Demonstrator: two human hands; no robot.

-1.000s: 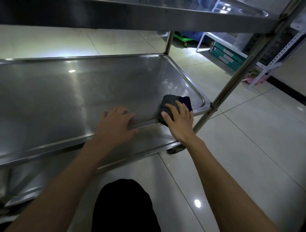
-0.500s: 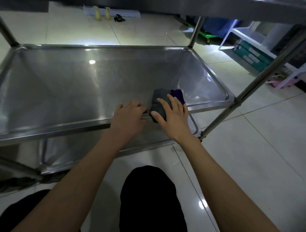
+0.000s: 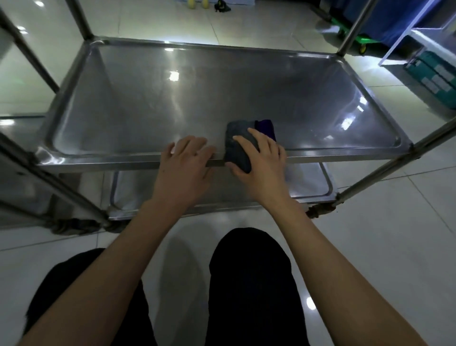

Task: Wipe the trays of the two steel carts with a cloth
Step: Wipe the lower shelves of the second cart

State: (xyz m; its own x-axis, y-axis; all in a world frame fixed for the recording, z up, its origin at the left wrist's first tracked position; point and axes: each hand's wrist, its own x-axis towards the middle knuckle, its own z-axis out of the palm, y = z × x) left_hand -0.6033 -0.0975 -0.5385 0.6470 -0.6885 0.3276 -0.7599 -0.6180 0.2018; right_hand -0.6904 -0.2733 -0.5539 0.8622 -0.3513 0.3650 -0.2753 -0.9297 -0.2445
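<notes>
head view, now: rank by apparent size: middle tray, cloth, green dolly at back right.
1. middle tray, fills most of the frame's width.
2. cloth, partly covered by the right hand.
3. green dolly, looks smallest, but it is far off and cropped, so unsure.

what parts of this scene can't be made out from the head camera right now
- Cloth: its near half is covered by the right hand.
- Lower tray: mostly hidden under the middle tray.
- Left hand: fingertips are blurred on the tray's rim.
- Top tray: out of frame.
- Small yellow items: cut by the top edge.
</notes>
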